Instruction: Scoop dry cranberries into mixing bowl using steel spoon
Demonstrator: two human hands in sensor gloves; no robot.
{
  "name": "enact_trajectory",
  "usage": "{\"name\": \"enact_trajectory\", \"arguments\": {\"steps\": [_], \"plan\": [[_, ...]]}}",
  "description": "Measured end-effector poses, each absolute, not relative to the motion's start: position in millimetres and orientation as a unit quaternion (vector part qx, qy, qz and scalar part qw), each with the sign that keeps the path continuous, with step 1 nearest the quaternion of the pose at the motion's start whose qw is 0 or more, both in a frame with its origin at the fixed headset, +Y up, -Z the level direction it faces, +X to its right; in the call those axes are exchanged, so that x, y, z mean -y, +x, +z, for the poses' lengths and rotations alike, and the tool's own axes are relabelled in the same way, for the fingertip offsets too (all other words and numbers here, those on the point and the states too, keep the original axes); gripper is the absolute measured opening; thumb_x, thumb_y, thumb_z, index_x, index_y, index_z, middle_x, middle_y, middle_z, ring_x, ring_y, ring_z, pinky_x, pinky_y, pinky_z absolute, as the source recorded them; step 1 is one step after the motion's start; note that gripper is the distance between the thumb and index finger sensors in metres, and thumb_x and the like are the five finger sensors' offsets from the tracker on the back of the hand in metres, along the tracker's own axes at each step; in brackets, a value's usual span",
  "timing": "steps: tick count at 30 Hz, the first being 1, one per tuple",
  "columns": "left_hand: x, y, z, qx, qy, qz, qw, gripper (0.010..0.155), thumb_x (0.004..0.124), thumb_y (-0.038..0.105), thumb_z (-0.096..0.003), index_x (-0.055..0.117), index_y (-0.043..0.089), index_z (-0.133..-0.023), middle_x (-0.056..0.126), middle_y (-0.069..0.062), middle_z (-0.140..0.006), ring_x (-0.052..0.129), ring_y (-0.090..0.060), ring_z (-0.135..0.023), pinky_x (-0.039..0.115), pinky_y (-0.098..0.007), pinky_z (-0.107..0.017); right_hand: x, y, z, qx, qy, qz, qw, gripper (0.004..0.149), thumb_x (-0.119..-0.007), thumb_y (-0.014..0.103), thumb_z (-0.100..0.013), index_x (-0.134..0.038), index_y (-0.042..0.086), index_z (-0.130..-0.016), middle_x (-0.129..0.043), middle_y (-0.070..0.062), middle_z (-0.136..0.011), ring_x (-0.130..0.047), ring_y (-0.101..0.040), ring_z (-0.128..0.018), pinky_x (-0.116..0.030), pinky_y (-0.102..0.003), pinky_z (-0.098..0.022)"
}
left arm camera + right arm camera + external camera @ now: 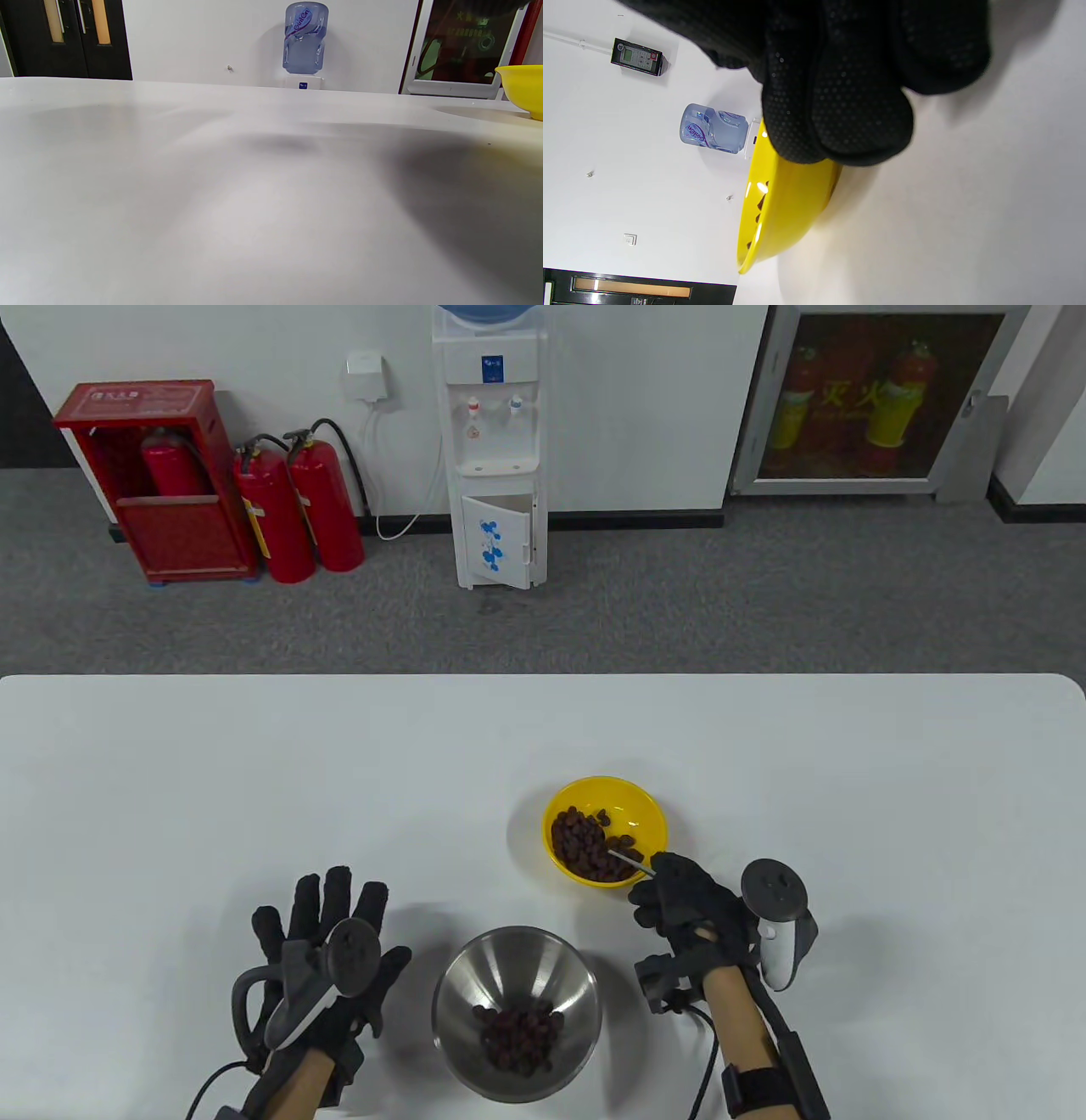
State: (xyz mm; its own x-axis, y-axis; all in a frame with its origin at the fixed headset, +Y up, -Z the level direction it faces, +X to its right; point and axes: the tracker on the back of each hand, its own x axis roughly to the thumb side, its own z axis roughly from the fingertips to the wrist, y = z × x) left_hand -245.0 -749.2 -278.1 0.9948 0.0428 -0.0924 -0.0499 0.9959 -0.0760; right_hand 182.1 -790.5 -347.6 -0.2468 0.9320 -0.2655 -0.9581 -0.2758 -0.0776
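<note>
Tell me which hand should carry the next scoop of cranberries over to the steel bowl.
The right hand. It already holds the steel spoon, whose tip lies among the cranberries in the yellow bowl. The left hand rests open and spread on the table, left of the mixing bowl, holding nothing.

Showing as brushed, reflective steel: the mixing bowl (516, 984), mirroring light along its inner wall. Looking glossy, smooth plastic: the yellow bowl (642, 806), catching bright highlights on its rim. Appearing wrinkled and matt: the dry cranberries (581, 840). Gleaming thinly as polished metal: the steel spoon (629, 859). Reading as black knitted cloth with a dotted grip texture: the gloves on the right hand (689, 903) and left hand (327, 950). Lying smooth, matt and white: the table (212, 780).
</note>
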Motion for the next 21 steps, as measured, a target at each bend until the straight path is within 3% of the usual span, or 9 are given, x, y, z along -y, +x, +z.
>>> {"name": "enact_trajectory", "arguments": {"steps": [21], "plan": [[748.7, -245.0, -278.0, -0.046, -0.039, 0.023, 0.998, 0.078, 0.059, 0.075, -0.0406, 0.025, 0.051, -0.107, 0.011, 0.009, -0.124, 0.01, -0.029, -0.118, 0.005, -0.072, -0.071, 789.4, 185.9, -345.2, -0.047, -0.144, 0.764, 0.627, 0.043, -0.073, 0.032, -0.05, -0.074, 0.009, -0.088, -0.095, 0.003, -0.073, -0.103, -0.022, -0.053, -0.081, -0.045, -0.042]]}}
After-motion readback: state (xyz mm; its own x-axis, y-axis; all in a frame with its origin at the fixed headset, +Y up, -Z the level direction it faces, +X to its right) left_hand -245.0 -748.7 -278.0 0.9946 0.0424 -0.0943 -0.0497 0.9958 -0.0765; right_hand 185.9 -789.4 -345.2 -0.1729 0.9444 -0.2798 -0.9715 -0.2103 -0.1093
